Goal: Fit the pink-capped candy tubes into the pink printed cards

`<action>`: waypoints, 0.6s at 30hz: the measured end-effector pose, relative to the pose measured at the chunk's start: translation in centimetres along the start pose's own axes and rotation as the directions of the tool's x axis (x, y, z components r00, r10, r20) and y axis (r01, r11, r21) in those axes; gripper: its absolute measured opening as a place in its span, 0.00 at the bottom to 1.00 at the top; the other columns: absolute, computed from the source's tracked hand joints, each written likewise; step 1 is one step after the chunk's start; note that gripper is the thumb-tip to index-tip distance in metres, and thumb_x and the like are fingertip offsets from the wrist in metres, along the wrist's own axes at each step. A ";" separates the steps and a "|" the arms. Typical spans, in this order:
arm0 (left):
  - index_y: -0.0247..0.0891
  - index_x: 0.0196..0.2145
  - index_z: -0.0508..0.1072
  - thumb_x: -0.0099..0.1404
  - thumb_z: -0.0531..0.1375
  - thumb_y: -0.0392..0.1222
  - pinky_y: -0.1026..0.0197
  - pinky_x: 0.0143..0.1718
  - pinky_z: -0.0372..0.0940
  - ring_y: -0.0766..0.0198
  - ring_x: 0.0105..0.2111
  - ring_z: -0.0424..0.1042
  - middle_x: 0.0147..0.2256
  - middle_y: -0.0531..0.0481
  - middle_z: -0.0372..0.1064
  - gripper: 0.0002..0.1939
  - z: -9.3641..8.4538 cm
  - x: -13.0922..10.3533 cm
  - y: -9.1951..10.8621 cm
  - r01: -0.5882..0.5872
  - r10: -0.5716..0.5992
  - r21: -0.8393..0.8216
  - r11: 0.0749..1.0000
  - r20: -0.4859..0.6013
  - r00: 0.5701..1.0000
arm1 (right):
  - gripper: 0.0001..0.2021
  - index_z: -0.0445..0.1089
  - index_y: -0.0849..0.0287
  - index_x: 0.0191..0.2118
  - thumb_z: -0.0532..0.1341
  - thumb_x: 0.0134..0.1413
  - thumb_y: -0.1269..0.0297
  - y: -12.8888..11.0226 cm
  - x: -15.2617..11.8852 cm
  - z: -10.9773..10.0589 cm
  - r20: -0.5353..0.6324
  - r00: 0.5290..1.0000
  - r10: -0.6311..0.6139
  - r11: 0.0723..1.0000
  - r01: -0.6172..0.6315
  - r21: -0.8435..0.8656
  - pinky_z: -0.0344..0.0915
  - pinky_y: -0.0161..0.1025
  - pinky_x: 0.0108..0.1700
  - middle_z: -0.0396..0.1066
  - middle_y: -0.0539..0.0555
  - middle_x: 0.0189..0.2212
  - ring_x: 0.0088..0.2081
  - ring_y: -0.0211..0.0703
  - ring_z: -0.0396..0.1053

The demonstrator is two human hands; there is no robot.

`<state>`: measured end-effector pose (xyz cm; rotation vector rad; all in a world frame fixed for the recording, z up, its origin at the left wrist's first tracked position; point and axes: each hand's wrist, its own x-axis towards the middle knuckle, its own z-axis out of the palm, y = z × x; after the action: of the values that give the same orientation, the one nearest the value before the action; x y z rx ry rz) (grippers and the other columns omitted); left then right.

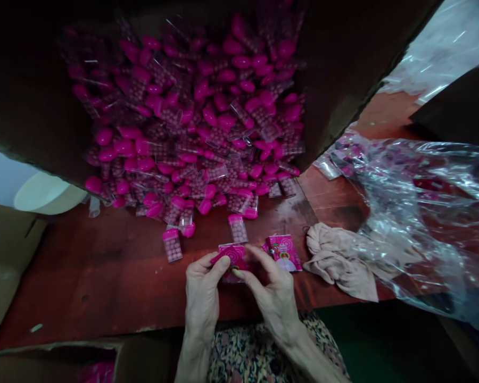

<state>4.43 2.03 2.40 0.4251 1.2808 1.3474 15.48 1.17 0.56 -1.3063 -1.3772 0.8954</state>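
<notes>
My left hand (pixel 203 290) pinches the left edge of a small pink printed label (pixel 236 256) between thumb and fingers. On the label's right side, my right hand (pixel 273 290) has its thumb at the lower edge and its fingers curled over the top. Whether anything sits inside or behind the label is hidden. A stack of similar pink labels (pixel 284 252) lies just right of my right hand. Beyond my fingers is a clear candy tube (pixel 238 230) with a pink cap and pale pink balls. Another such tube (pixel 172 246) rests to the left of my left hand.
A big cardboard box (pixel 339 90) on its side spills a heap of pink-capped tubes (pixel 207 138) onto the red-brown table (pixel 115 276). A crumpled cloth (pixel 337 260) and clear plastic bag (pixel 423 213) lie right. A pale bowl (pixel 48 194) and open carton (pixel 139 356) are left.
</notes>
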 end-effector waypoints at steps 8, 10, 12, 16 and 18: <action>0.33 0.19 0.76 0.40 0.70 0.39 0.69 0.24 0.62 0.72 0.19 0.65 0.18 0.52 0.71 0.09 0.3 0.0 0.0 0.029 -0.038 -0.115 0.993 -0.077 0.996 | 0.14 0.67 0.60 0.22 0.55 0.58 0.64 -1.2 0.5 -0.1 0.218 0.973 0.080 0.993 -0.098 0.070 0.59 0.30 0.23 0.63 0.47 0.18 0.21 0.34 0.61; 0.33 0.19 0.75 0.41 0.70 0.40 0.69 0.23 0.62 0.72 0.18 0.65 0.18 0.52 0.71 0.09 0.4 0.1 0.2 0.019 -0.029 -0.118 0.993 -0.082 0.996 | 0.16 0.66 0.60 0.21 0.53 0.59 0.64 -1.2 0.7 0.0 0.233 0.971 0.062 0.995 -0.078 0.060 0.58 0.30 0.23 0.62 0.47 0.16 0.19 0.34 0.61; 0.33 0.20 0.75 0.42 0.69 0.38 0.68 0.24 0.63 0.71 0.19 0.66 0.19 0.52 0.71 0.07 0.5 0.3 0.3 -0.013 0.003 -0.101 0.995 -0.102 0.995 | 0.13 0.69 0.60 0.25 0.54 0.59 0.65 -1.2 1.0 0.2 0.217 0.975 0.055 0.997 -0.066 0.045 0.61 0.31 0.25 0.67 0.48 0.18 0.20 0.36 0.64; 0.33 0.23 0.76 0.42 0.69 0.36 0.67 0.27 0.64 0.69 0.23 0.69 0.22 0.51 0.73 0.08 0.1 0.6 0.4 -0.036 0.021 -0.109 0.993 -0.134 0.991 | 0.06 0.71 0.59 0.39 0.58 0.55 0.68 -1.5 1.6 0.4 0.195 0.974 0.110 0.993 -0.115 0.012 0.67 0.34 0.34 0.75 0.52 0.31 0.30 0.40 0.72; 0.34 0.23 0.75 0.41 0.70 0.37 0.67 0.28 0.64 0.69 0.23 0.69 0.22 0.52 0.73 0.09 -0.1 0.8 0.5 -0.035 0.011 -0.149 0.988 -0.158 0.987 | 0.05 0.71 0.59 0.36 0.58 0.56 0.67 -1.8 2.0 0.4 0.234 0.966 0.113 0.993 -0.114 -0.011 0.66 0.33 0.31 0.75 0.50 0.28 0.27 0.39 0.70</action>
<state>3.90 2.80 2.42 0.2321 1.2936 1.5101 14.79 2.90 2.51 -1.3200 -1.4922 1.1595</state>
